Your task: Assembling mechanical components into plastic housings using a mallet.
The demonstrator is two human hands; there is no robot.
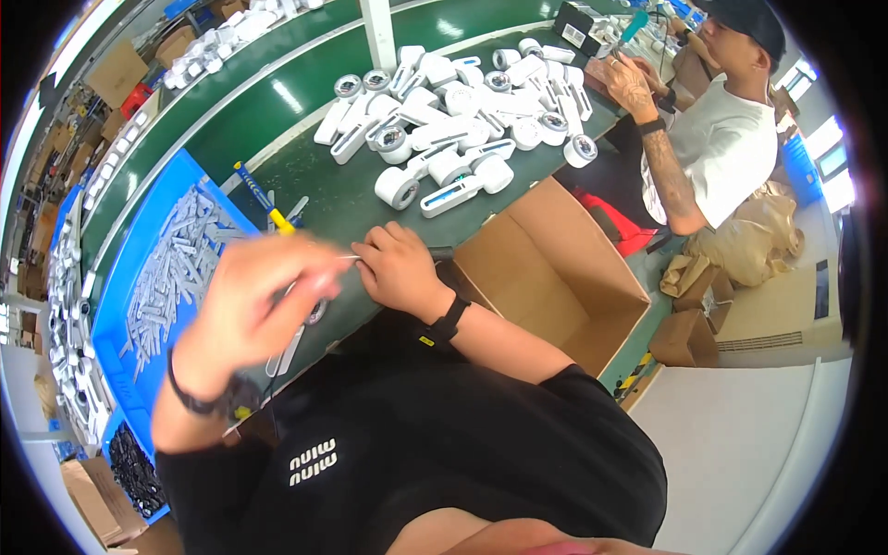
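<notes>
Smeared by motion, my left hand (268, 291) is above the near left part of the green workbench (287, 185), its fingers curled. To its right my right hand (400, 268) is closed, fingertips bent together near the bench surface. A thin pale piece (350, 257) shows at those fingertips, too small to name. Below my left hand lies a white device (289, 351) with a long handle and a round end, partly hidden by the hand. Just beyond my hands, a tool with a blue and yellow handle (259, 191) rests beside a few grey strips (296, 209).
A blue tray (222, 196) of grey strips (171, 268) stands at left. Many white round-headed devices (453, 129) are piled ahead. An open cardboard box (555, 264) sits right of my right hand. Beyond it a co-worker (708, 139) holds a teal-handled tool (635, 28).
</notes>
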